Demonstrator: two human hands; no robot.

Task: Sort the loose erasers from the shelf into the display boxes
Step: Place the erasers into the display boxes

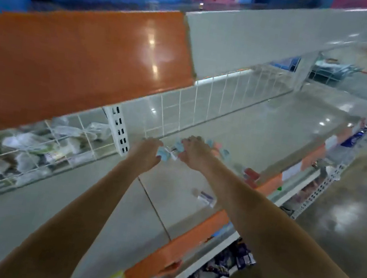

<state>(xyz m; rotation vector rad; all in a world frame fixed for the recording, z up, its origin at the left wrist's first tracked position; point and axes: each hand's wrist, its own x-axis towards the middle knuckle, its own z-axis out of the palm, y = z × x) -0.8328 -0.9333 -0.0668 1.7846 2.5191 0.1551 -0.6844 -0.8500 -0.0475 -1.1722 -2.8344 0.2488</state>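
A small pile of loose erasers (pixel 217 149), pale blue, pink and white, lies at the back of the shelf (pixel 226 130), right by the white wire grid (pixel 177 107). The picture is blurry, so the shapes are hard to make out.

The left hand (pixel 145 154) reaches in with its fingers curled around a light blue eraser (pixel 163 153). The right hand (pixel 193 155) is just beside it, lying over the pile with its fingers bent down onto the erasers. I cannot tell if those fingers are clamped on any or only touching them. The two hands are very close, with the blue eraser between them.

Nearer the front of the shelf, under the right arm, lies one more small packet (pixel 205 197) with a purple stripe, apart from the pile. A red thing (pixel 251 175) sits near the front edge.

An orange strip (pixel 186 245) runs along the front edge of the shelf. Behind the grid on the left are bags wrapped in clear plastic (pixel 35 146). Dark packets (pixel 221 266) hang on the level below. Above is a wide orange panel (pixel 78 60)
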